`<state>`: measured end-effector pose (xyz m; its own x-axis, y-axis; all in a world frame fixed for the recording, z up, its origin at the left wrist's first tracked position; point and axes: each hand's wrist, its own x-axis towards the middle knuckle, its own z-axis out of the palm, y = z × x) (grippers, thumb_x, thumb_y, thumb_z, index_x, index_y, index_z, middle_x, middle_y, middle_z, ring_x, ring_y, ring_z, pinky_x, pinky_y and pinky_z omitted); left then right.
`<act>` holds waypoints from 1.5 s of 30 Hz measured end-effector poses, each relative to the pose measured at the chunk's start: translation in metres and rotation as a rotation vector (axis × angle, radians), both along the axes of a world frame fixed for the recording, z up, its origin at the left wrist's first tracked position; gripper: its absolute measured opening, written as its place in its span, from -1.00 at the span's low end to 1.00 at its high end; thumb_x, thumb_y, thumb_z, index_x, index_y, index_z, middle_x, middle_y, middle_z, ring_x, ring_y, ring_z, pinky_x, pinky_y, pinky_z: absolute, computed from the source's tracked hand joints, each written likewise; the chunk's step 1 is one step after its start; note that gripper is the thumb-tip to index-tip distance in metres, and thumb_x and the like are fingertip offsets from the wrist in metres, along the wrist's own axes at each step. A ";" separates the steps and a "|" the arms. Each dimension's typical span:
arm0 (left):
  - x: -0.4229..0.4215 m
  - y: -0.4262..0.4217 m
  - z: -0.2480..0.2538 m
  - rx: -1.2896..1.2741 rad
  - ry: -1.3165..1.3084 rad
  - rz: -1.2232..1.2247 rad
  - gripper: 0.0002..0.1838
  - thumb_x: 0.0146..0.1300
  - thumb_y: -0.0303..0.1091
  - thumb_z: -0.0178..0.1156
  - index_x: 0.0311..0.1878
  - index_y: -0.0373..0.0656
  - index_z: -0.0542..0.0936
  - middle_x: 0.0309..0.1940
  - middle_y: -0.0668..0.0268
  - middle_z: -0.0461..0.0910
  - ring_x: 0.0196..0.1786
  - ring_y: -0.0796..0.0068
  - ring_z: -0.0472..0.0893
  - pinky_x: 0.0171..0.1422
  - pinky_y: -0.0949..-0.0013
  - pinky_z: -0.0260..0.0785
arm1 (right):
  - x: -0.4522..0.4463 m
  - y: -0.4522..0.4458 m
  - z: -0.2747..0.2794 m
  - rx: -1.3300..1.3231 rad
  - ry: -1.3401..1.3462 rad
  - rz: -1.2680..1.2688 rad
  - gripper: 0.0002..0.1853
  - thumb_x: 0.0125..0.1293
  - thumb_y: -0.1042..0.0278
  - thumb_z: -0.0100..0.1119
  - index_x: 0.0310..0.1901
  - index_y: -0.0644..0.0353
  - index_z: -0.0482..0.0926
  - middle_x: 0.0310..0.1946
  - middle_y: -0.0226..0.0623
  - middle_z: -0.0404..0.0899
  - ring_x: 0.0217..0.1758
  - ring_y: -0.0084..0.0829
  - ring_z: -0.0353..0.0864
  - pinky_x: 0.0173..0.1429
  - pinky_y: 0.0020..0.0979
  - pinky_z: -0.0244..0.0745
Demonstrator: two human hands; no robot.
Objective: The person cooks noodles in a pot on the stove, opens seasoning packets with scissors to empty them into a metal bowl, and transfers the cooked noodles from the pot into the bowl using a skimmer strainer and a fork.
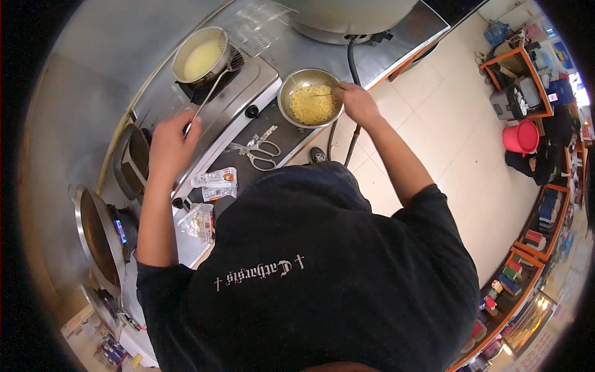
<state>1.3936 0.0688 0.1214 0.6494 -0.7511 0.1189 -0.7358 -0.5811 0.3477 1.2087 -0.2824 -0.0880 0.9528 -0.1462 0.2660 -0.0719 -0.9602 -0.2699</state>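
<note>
My left hand is closed round the long thin handle of a wire skimmer. The skimmer's head is at the right rim of a small metal pot, which holds pale yellow liquid. My right hand is closed on a thin utensil; whether it is chopsticks or a fork, I cannot tell. Its far end reaches into yellow noodles in a round metal bowl. The fingers of my right hand are near the bowl's right rim.
Scissors and plastic packets lie on the counter by my body. Pans and a wok stand at the left. A large pot is at the back, with a black hose hanging over the counter edge.
</note>
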 end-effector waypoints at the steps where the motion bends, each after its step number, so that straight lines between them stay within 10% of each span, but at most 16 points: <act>1: 0.003 0.006 -0.002 0.001 0.001 0.005 -0.73 0.32 -0.21 0.14 -0.32 -0.26 0.59 -0.56 -0.01 0.52 -0.51 -0.01 0.50 -0.39 0.12 0.29 | 0.001 -0.006 0.008 0.001 0.001 0.005 -0.82 0.20 0.44 0.05 -0.19 0.20 0.59 -0.19 -0.08 0.57 -0.07 -0.08 0.62 0.03 -0.16 0.54; 8: 0.030 0.029 -0.013 -0.105 0.101 0.203 -0.66 0.37 -0.18 0.13 -0.38 -0.30 0.59 -0.73 0.23 0.38 -0.67 0.49 0.34 -0.50 0.35 0.18 | 0.060 -0.016 -0.020 -0.042 -0.047 -0.168 -0.81 0.18 0.46 0.04 -0.20 0.17 0.62 -0.25 -0.12 0.60 -0.11 -0.07 0.63 0.01 -0.15 0.55; 16: 0.094 0.051 -0.032 -0.159 0.236 0.457 -0.64 0.39 -0.15 0.10 -0.31 -0.29 0.63 -0.73 0.32 0.43 -0.71 0.60 0.42 -0.54 0.40 0.24 | 0.038 -0.028 0.030 -0.184 0.147 0.316 -0.75 0.15 0.43 0.08 -0.14 0.11 0.65 -0.12 -0.27 0.59 0.08 -0.18 0.53 0.16 -0.25 0.46; 22: 0.099 0.045 -0.035 0.021 0.024 0.380 -0.67 0.28 -0.14 0.15 -0.28 -0.28 0.66 -0.45 -0.07 0.60 -0.32 -0.15 0.58 -0.20 0.09 0.42 | 0.015 -0.020 0.072 -0.192 0.099 -0.002 -0.76 0.19 0.46 0.02 -0.16 0.16 0.64 -0.31 -0.20 0.54 -0.10 -0.18 0.57 0.00 -0.20 0.49; 27: 0.119 0.047 -0.073 0.078 -0.106 0.359 -0.65 0.28 -0.10 0.18 -0.28 -0.27 0.65 -0.45 -0.06 0.60 -0.34 -0.16 0.57 -0.19 0.08 0.42 | 0.003 -0.007 0.045 0.003 0.053 -0.256 -0.75 0.16 0.53 0.05 -0.15 0.22 0.64 -0.24 -0.11 0.60 -0.16 -0.05 0.63 -0.08 -0.10 0.55; 32: 0.138 0.048 -0.086 -0.098 0.547 0.543 -0.63 0.29 -0.10 0.19 -0.33 -0.28 0.65 -0.61 0.11 0.58 -0.62 0.25 0.57 -0.42 0.20 0.43 | -0.011 0.001 0.053 0.145 0.040 -0.319 -0.75 0.19 0.58 0.05 -0.13 0.20 0.64 -0.20 -0.10 0.63 -0.14 -0.02 0.64 -0.06 -0.12 0.57; 35: 0.149 0.051 -0.090 -0.063 0.499 0.474 -0.64 0.35 -0.13 0.16 -0.34 -0.29 0.64 -0.57 0.20 0.59 -0.72 0.50 0.49 -0.58 0.31 0.36 | -0.018 0.012 0.044 0.154 0.025 -0.328 -0.78 0.23 0.56 0.04 -0.14 0.20 0.64 -0.23 -0.08 0.62 -0.16 -0.01 0.64 -0.07 -0.11 0.56; 45: 0.140 0.044 -0.063 0.223 -0.015 0.397 -0.63 0.25 -0.11 0.13 -0.18 -0.23 0.72 -0.21 -0.08 0.66 0.00 -0.15 0.60 0.15 -0.02 0.43 | -0.034 0.031 0.030 0.216 -0.084 -0.394 -0.79 0.23 0.51 0.06 -0.16 0.21 0.65 -0.25 -0.05 0.62 -0.20 0.01 0.64 -0.11 -0.10 0.57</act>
<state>1.5340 0.1124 0.0586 0.8916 -0.4528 -0.0065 -0.4449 -0.8787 0.1731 1.1751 -0.2514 -0.0581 0.7898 -0.5536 0.2640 -0.3895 -0.7853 -0.4813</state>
